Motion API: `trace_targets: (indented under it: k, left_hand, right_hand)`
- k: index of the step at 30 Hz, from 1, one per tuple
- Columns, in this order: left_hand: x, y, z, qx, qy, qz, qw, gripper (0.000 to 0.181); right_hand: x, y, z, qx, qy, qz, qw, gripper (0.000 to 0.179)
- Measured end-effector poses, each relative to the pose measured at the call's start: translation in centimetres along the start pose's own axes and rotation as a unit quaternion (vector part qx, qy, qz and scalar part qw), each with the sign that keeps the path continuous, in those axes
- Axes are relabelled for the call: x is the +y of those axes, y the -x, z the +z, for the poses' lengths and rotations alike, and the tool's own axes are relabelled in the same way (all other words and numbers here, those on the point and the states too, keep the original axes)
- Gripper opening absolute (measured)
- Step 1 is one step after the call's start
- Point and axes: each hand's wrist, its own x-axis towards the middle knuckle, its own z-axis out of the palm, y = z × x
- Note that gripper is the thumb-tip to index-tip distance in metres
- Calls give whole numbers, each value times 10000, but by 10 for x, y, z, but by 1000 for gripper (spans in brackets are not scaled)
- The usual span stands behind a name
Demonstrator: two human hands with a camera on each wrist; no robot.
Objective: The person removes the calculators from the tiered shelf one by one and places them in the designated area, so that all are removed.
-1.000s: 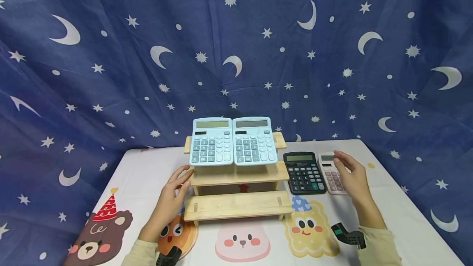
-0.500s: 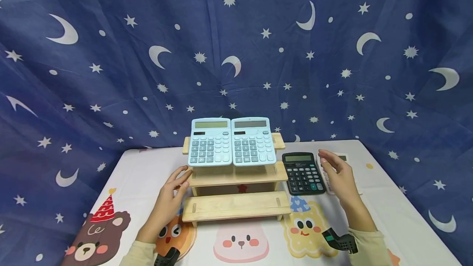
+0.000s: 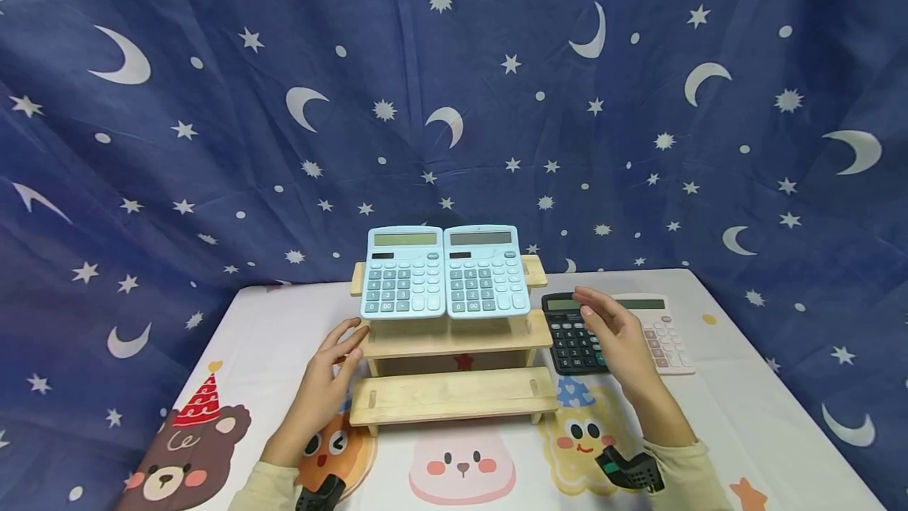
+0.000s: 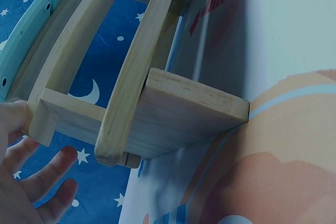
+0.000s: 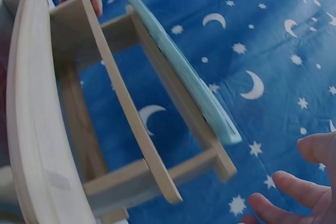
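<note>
Two light blue calculators, a left one and a right one, lean side by side on the top tier of a stepped wooden stand. My left hand touches the left end of the stand's middle shelf, fingers loosely spread; the left wrist view shows a fingertip against the wood. Over a black calculator on the table hovers my right hand, fingers relaxed and holding nothing, partly covering it. A white and pink calculator lies just to its right, its left part hidden by that hand.
The table has a white cloth printed with cartoon figures, among them a bear. Behind it hangs a dark blue curtain with moons and stars. The stand's two lower shelves bear no calculators.
My right hand has moved left, from over the white and pink calculator to over the black one. The left hand stays at the stand, and the calculators have not moved.
</note>
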Motion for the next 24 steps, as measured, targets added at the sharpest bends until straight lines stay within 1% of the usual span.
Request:
trace_targets:
  k: [7, 15, 18, 24]
  left_hand:
    - [0, 1, 0, -12, -3, -47, 10000, 37]
    - [0, 0, -1, 12, 9, -17, 10000, 36]
    - [0, 0, 0, 2, 20, -14, 10000, 36]
    - [-1, 0, 0, -26, 23, -28, 10000, 37]
  right_hand:
    - [0, 0, 16, -479, -363, -185, 9980, 46]
    - [0, 3, 35, -1160, -761, -410, 9895, 53]
    - [1, 4, 42, -1325, -857, -428, 9866, 56]
    - [0, 7, 52, -1588, -1110, -332, 9805, 62]
